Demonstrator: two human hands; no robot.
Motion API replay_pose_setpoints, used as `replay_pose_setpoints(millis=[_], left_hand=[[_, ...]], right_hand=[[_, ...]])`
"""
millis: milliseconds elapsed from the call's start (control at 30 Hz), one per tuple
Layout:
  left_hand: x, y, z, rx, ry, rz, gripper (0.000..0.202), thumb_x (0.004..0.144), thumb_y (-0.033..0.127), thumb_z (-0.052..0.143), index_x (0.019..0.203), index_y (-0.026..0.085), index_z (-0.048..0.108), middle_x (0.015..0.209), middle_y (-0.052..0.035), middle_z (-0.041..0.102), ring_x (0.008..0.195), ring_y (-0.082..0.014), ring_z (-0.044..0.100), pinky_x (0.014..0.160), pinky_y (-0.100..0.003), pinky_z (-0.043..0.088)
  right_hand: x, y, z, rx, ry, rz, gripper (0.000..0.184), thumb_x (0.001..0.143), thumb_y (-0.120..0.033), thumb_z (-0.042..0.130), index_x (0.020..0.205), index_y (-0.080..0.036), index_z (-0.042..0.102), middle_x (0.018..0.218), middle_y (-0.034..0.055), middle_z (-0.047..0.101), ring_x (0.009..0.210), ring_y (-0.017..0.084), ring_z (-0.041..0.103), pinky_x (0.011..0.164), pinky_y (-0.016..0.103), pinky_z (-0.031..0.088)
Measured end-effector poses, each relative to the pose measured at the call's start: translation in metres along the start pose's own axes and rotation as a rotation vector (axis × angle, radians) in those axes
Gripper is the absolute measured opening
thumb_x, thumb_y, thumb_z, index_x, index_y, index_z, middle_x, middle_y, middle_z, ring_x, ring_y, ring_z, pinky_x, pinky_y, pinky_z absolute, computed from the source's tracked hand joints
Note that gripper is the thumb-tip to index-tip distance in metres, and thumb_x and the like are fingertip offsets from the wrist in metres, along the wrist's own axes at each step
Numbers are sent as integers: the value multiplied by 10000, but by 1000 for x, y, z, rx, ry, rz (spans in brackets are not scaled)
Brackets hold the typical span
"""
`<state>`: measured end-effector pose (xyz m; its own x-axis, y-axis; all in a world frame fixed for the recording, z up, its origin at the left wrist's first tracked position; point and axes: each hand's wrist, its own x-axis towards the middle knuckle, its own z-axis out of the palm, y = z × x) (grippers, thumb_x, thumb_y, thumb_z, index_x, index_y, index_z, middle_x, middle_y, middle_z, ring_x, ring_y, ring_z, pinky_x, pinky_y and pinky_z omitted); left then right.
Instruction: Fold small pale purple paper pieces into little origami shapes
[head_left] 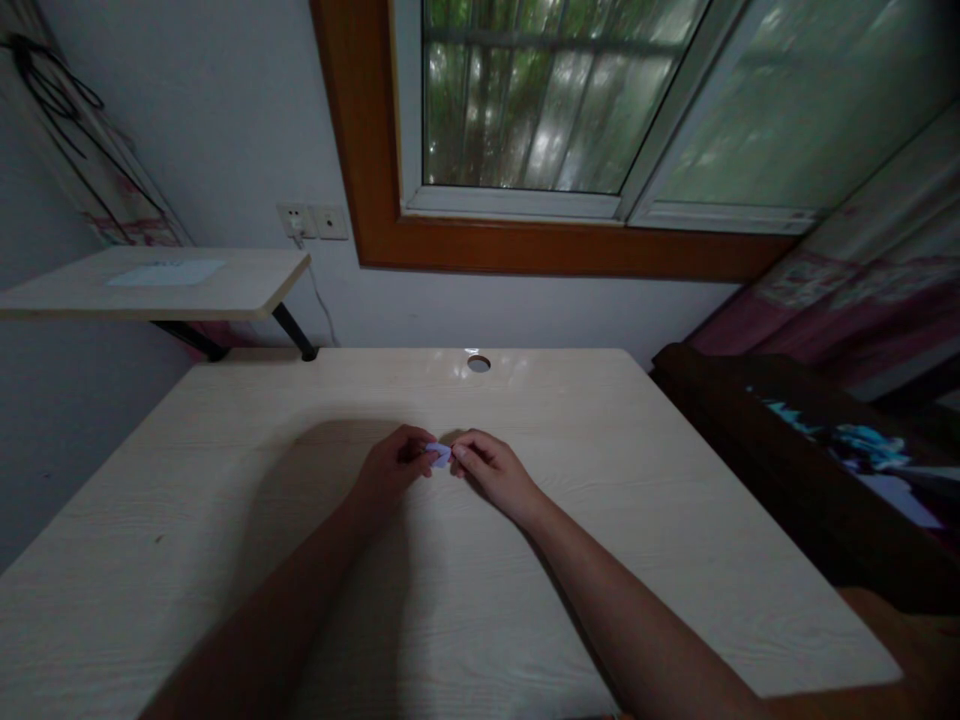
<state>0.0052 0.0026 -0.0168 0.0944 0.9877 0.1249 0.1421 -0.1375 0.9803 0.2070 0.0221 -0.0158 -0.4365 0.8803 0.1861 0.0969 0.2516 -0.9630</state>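
Note:
Both my hands meet over the middle of a pale wooden desk (225,520). My left hand (394,465) and my right hand (487,468) each pinch one end of a small pale lilac piece (439,454), perhaps folded paper, held just above the desk top. Fingers of both hands are curled and pressed together on it. What the piece is exactly is too small to tell.
A round cable hole (478,363) sits at the desk's far edge. A raised shelf (157,285) with a white sheet stands at the far left. Wall sockets (311,221) and a window (555,95) are behind. A dark wooden bed frame (750,440) borders the desk's right side.

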Motion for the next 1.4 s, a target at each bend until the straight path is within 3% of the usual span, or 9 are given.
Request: replay_pose_setpoints(millis=[167, 533, 800, 967, 1200, 1400], left_hand=[[1, -2, 0, 6, -1, 2, 242, 789, 335, 700, 961, 186, 620, 719, 20, 627, 617, -118, 626, 597, -238, 508], [-2, 0, 0, 61, -31, 40, 196, 883, 361, 582, 946, 182, 630, 820, -15, 666, 700, -137, 645, 650, -263, 538], [3, 7, -5, 346, 117, 448, 82, 874, 231, 612, 933, 209, 665, 968, -50, 584, 889, -161, 591, 768, -301, 531], [2, 6, -6, 526, 183, 624, 50, 862, 189, 635, 897, 210, 664, 923, -41, 584, 885, -165, 573, 796, -321, 505], [-1, 9, -5, 622, 143, 646, 44, 866, 196, 631, 877, 195, 673, 870, -50, 587, 836, -169, 562, 756, -308, 495], [-3, 8, -4, 552, 85, 594, 40, 874, 175, 608, 887, 193, 641, 879, -33, 553, 750, -123, 559, 672, -243, 499]], right_hand=[[0, 7, 1, -25, -3, 30, 263, 882, -429, 613, 947, -179, 663, 707, 4, 616, 638, 121, 550, 614, 231, 431], [-1, 1, 0, -12, -8, 16, 222, 872, -381, 617, 901, -170, 682, 700, 7, 608, 623, 113, 526, 590, 223, 415], [-2, 0, 1, -19, 1, 38, 222, 868, -381, 619, 883, -169, 682, 700, 8, 603, 610, 111, 512, 587, 223, 410], [-3, -3, 1, -12, 9, 25, 219, 866, -376, 623, 877, -166, 683, 696, 6, 592, 613, 111, 507, 580, 221, 399], [-2, -1, 1, 7, 11, 21, 214, 873, -367, 615, 897, -163, 677, 696, 8, 602, 620, 113, 524, 594, 225, 417], [-2, -3, 1, -24, 15, -7, 228, 879, -383, 605, 888, -167, 676, 704, 19, 610, 636, 125, 540, 602, 236, 436]])
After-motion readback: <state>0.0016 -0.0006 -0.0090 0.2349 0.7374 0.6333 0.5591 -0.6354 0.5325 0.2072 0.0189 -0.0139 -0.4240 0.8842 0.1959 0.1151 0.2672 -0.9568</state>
